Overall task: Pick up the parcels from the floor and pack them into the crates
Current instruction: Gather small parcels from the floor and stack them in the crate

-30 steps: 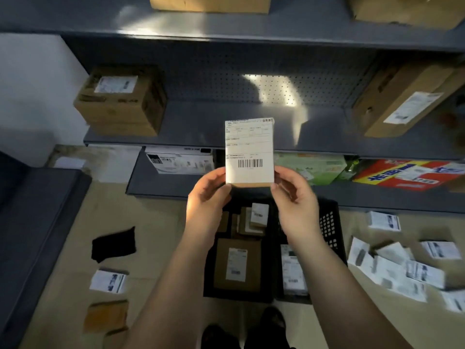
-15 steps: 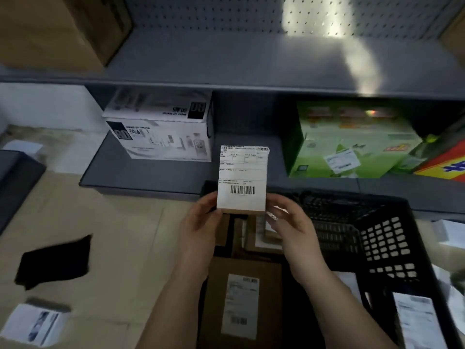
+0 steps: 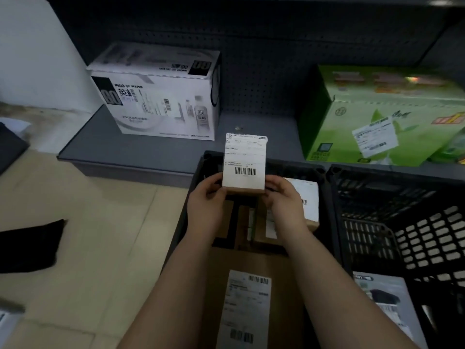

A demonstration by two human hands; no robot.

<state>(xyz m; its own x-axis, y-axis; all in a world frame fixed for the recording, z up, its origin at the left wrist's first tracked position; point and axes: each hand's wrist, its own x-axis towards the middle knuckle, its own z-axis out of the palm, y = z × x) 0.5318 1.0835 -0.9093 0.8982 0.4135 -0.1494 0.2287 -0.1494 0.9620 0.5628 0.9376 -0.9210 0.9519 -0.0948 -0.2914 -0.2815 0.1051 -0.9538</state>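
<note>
Parcel (image 3: 245, 162) has come down since 0.5 s ago and now sits just above the far end of the left crate (image 3: 292, 170). Left hand (image 3: 205, 205) and right hand (image 3: 284, 200) both grip its lower edge. Set-down looks next, among boxes (image 3: 251, 285) already inside.

Two bare forearms fill the lower centre of the frame, uncovered up to the wrists. The left grip (image 3: 205, 206) and right grip (image 3: 285, 201) are bare too. Nails look short, though blur leaves that uncertain.
</note>
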